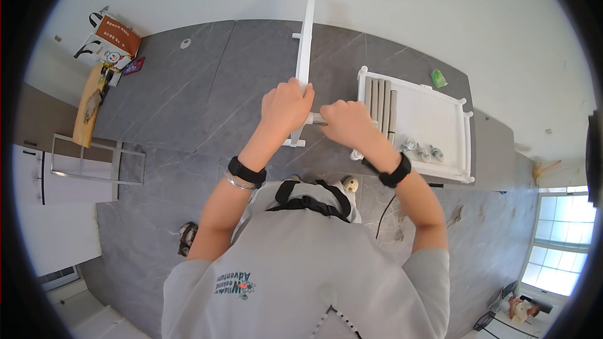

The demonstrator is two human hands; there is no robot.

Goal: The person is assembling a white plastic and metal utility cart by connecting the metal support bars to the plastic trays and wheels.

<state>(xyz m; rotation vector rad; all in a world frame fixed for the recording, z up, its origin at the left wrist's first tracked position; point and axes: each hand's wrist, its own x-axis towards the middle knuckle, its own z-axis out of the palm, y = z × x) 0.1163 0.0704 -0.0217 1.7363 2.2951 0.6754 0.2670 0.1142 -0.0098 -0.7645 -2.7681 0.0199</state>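
Note:
A long white plastic panel [305, 50] stands on edge across the counter, with short stub posts along its left side and at its ends. Fingers of my left hand [284, 108] are wrapped around it near its close end. My right hand [347, 124] is closed on a grey metal tube [317, 118], which points sideways at the panel's right face. Whether the tube sits in a socket there is hidden by my left hand. Right of my hands lies a white plastic shelf tray [433, 97] with corner posts. Several grey tubes [384, 103] and several casters [422, 149] rest in it.
The grey marbled counter [169, 88] runs along a white wall. A small green packet [438, 78] lies behind the tray. At the far left are printed bags [110, 44], a wooden board [90, 107] and a metal frame stool [97, 179]. Another person [519, 307] is at the lower right.

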